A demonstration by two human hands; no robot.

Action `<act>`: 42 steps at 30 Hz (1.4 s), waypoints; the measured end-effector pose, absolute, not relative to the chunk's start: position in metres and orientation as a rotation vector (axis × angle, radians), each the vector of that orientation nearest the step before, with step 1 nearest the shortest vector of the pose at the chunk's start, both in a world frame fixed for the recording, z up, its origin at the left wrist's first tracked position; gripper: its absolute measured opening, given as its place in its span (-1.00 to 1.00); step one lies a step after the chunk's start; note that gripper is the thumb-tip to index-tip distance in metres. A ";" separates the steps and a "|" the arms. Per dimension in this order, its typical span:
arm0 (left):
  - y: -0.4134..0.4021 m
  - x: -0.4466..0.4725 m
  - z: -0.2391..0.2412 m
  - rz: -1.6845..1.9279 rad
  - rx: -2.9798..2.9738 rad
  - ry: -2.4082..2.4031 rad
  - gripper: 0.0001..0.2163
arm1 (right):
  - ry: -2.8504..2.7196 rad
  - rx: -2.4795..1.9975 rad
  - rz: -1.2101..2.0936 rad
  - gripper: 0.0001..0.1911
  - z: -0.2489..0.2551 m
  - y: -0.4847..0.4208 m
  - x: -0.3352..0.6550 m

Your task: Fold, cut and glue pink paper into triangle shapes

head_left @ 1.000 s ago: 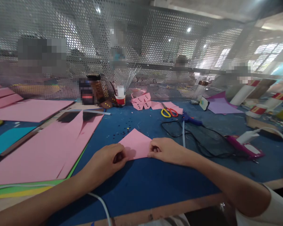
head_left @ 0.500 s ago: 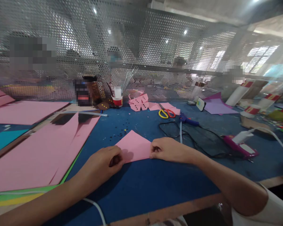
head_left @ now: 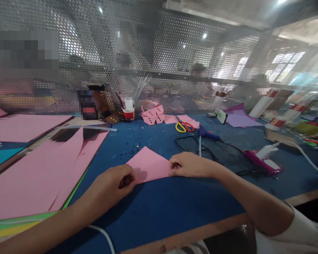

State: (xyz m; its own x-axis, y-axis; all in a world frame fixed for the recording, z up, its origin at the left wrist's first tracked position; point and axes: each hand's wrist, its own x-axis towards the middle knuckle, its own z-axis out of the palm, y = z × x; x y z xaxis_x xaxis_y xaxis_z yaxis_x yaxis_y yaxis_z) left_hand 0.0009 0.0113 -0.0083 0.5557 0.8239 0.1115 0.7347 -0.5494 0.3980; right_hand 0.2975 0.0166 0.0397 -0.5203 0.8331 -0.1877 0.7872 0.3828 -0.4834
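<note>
OK, head view: sheet [head_left: 149, 165], pink and roughly triangular, lies on the blue tabletop [head_left: 180, 208] directly in front of the person, one corner pointing away, long edge facing the person. Left hand [head_left: 113, 181] is at its left corner, fingers curled, thumb and index pinching the paper. Right hand [head_left: 189, 164] is at the right corner, same pose: fingers curled in, thumb and fingertips pinching. Shadow of the left hand falls on the paper. Black bits [head_left: 127, 150] are scattered just beyond the sheet, to the left. Scissors [head_left: 182, 122] lie further back, yellow and red handles toward the person, near a pink cutout [head_left: 153, 115] with black dots. Glue gun [head_left: 208, 134], blue, lies beyond the right hand; magenta power strip [head_left: 255, 162] further right, white plug in it. Large pink sheets [head_left: 42, 173] cover the left side, over green and yellow ones, well apart from the small sheet. Back row, left to right: brown jar [head_left: 100, 100], red-and-white cup [head_left: 129, 113], clear jar [head_left: 217, 103], purple paper [head_left: 241, 118]. Perforated screen [head_left: 161, 46] stands behind.
</note>
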 end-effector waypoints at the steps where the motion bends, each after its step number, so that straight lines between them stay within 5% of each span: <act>1: 0.011 0.001 -0.008 0.421 2.509 1.273 -0.86 | -2.541 -1.487 0.817 -0.84 0.040 0.017 0.298; 12: 0.010 0.002 -0.009 0.584 2.785 0.751 -0.63 | -2.529 -1.429 0.891 -0.84 0.038 0.021 0.301; 19: 0.012 0.002 -0.010 0.575 2.747 0.769 -0.61 | -2.417 -1.292 1.266 -0.50 0.043 0.027 0.309; 30: 0.014 0.000 -0.014 0.556 2.739 0.760 -0.62 | -2.577 -1.239 0.976 -0.89 0.038 0.025 0.310; 42: 0.016 -0.003 -0.017 0.597 2.867 0.701 -0.58 | -2.617 -1.288 0.962 -0.85 0.039 0.029 0.313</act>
State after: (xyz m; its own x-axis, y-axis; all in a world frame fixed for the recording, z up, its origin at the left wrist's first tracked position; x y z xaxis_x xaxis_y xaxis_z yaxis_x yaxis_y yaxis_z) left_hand -0.0026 0.0158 -0.0170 0.8137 0.4673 0.3458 0.4157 -0.8836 0.2157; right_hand 0.3130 0.0288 0.0391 -0.6463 0.7357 -0.2027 0.6919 0.4529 -0.5623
